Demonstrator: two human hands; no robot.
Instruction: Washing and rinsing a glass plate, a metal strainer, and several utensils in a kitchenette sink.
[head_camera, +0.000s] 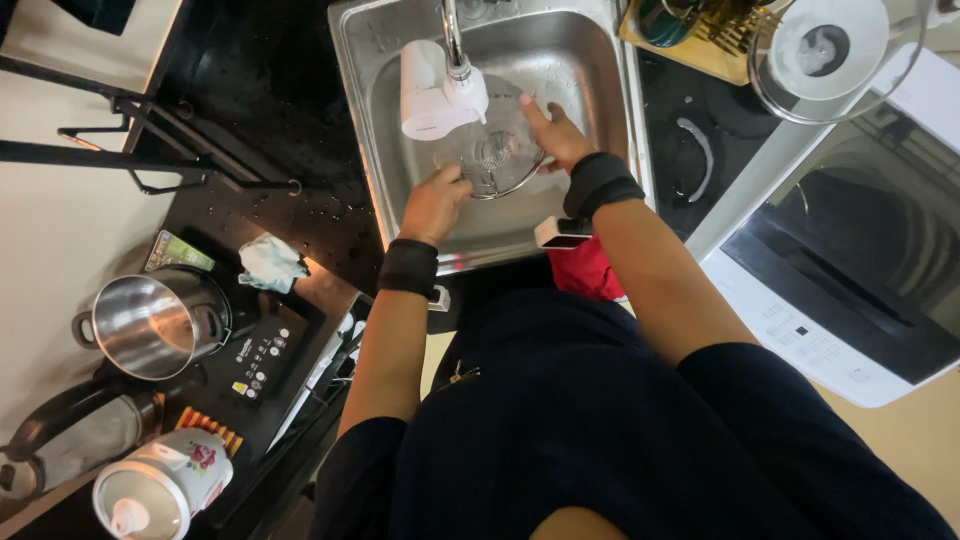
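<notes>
A round clear glass lid (492, 155) is held over the steel sink (590, 70), just under the tap with its white filter head (428, 92). My right hand (553, 135) grips the lid's right rim, fingers pointing up and left. My left hand (436, 203) is closed against the lid's lower left edge; whether it holds a sponge is hidden. Both wrists wear black bands.
A steel pot (150, 325) sits on a black induction cooker (262, 350) at left, with a crumpled cloth (270, 262), a kettle (70, 435) and a white flowered pot (160, 487). A large glass lid (830, 55) rests at upper right above a washing machine (850, 270).
</notes>
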